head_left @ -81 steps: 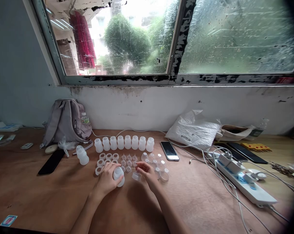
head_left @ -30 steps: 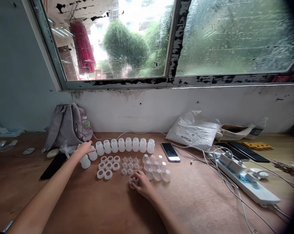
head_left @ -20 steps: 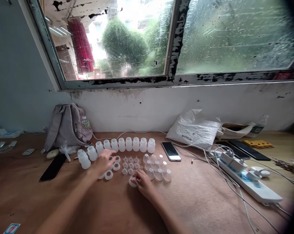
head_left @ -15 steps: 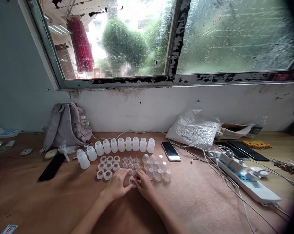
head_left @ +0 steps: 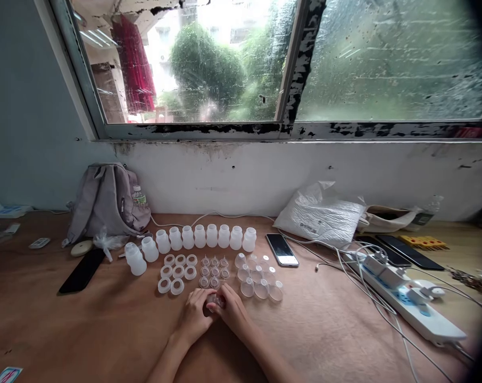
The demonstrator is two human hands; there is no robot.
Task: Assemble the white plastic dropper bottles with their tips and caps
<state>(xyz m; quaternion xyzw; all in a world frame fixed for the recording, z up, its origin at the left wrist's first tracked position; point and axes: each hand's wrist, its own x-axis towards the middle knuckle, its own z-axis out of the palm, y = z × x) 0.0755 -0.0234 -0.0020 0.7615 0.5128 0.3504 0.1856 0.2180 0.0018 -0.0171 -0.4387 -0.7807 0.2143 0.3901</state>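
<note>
bottles [head_left: 212, 235] behind rings [head_left: 177, 270] | domes [head_left: 257, 276] right of rings | phone [head_left: 282, 249] right of bottles

Translucent matt plastic bottles [head_left: 212, 235] — on a smooth, matt brown table [head_left: 85, 330].

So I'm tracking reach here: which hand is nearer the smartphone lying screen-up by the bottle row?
Right. The right hand lies below-left of the smartphone; the left hand sits farther left, touching the right.

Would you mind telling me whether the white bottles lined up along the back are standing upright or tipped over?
Upright: the white bottles stand in a row on the table, necks pointing up, none lying on its side.
</note>
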